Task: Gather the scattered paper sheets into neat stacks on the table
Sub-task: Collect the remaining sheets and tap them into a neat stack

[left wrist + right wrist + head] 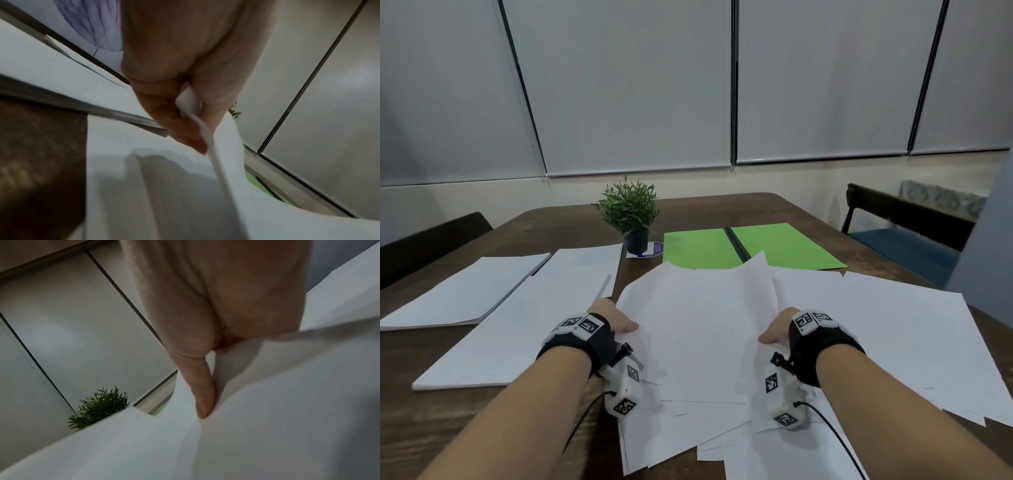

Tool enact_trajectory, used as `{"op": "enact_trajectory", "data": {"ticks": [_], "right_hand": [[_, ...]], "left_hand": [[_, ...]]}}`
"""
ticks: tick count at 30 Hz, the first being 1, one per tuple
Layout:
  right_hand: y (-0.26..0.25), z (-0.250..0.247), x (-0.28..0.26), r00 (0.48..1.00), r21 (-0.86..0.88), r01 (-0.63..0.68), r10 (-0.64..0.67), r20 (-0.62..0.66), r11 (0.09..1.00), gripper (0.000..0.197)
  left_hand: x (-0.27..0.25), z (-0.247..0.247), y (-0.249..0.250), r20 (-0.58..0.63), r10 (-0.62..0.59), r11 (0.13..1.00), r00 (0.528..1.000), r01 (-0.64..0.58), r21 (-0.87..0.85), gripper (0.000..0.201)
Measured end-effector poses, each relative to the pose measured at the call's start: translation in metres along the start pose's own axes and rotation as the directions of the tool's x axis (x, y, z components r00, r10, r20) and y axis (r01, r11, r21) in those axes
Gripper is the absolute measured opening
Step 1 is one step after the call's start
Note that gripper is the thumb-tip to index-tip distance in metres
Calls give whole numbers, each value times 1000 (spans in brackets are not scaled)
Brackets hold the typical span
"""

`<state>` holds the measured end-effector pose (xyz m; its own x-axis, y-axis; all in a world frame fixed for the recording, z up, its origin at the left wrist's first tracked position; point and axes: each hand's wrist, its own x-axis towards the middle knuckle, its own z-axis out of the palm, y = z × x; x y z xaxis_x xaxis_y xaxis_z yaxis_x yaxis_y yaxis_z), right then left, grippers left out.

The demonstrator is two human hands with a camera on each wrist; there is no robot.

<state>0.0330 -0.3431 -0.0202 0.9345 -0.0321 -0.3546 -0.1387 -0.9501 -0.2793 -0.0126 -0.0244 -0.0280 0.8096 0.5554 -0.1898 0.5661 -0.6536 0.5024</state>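
Head cam just shows both hands on the sides of a loose bundle of sheets mid-table — wrist cams show more: left hand fingers curled, pinching its edge; right hand thumb pressing on top, fingers hidden underneath.

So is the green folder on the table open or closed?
Open: the green folder lies spread flat, both halves either side of its dark spine, near edge under white sheets.
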Motion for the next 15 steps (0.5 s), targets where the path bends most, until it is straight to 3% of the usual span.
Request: {"op": "enact_trajectory", "data": {"ticks": [4,7,10,12,15], "right_hand": [[1,2,2,1000,24,14,-14,9,1000,57],[1,2,1,999,58,25,-27,24,998,63],[2,2,-1,1000,51,20,-21,23,998,63],[2,2,-2,999,38,25,-26,27,999,60],[3,2,-5,999,9,21,-21,31,1000,62]], "left_hand": [[-7,-23,-3,-124,22,955,992,-58,-290,24],[-8,-51,-4,-250,30,902,968,-134,-410,15],[-16,-77,-3,-231,-43,719,972,-130,-682,10],[-17,-89,-3,-216,-72,582,974,-135,-802,22],[-32,-95,4,-184,-69,485,980,-128,-865,26]]}}
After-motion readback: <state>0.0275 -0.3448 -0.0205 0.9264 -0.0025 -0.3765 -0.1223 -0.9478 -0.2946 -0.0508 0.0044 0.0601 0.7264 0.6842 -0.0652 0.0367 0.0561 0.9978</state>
